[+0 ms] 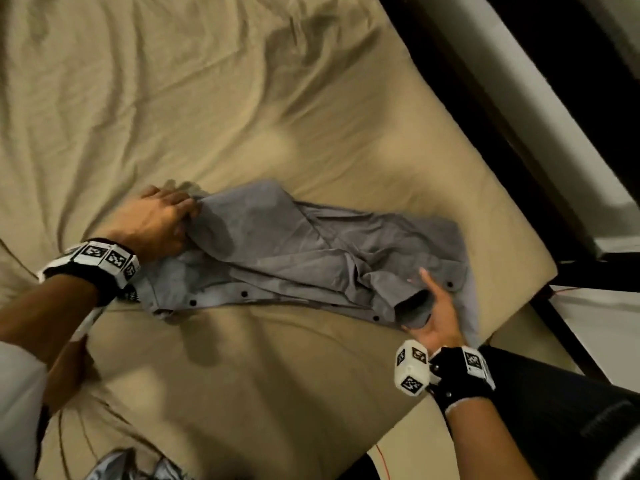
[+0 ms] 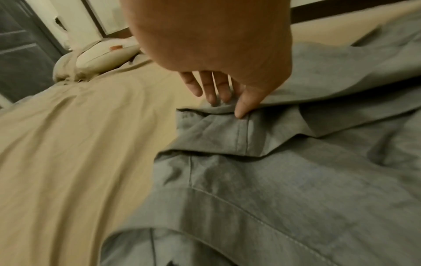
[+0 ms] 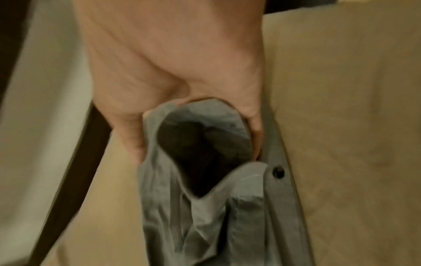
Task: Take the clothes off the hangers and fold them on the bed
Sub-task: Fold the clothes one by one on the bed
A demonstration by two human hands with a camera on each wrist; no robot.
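A grey button-up shirt (image 1: 294, 244) lies crumpled lengthwise across the beige bed (image 1: 242, 98), its row of dark buttons toward me. My left hand (image 1: 187, 216) pinches a fold at the shirt's left end; the left wrist view shows the thumb and fingers (image 2: 230, 106) closed on the grey shirt cloth (image 2: 296, 180). My right hand (image 1: 415, 301) is at the shirt's right end and grips the open end of a sleeve (image 1: 412, 306). In the right wrist view the right hand (image 3: 198, 144) has its thumb and fingers on either side of that sleeve opening (image 3: 205, 216).
The bed's right edge meets a dark frame (image 1: 519, 140) with a pale wall beyond. A silvery-grey garment (image 1: 114, 465) lies at the bed's near edge. A pillow (image 2: 102, 54) sits at the far end of the bed. Beige sheet stretches beyond the shirt.
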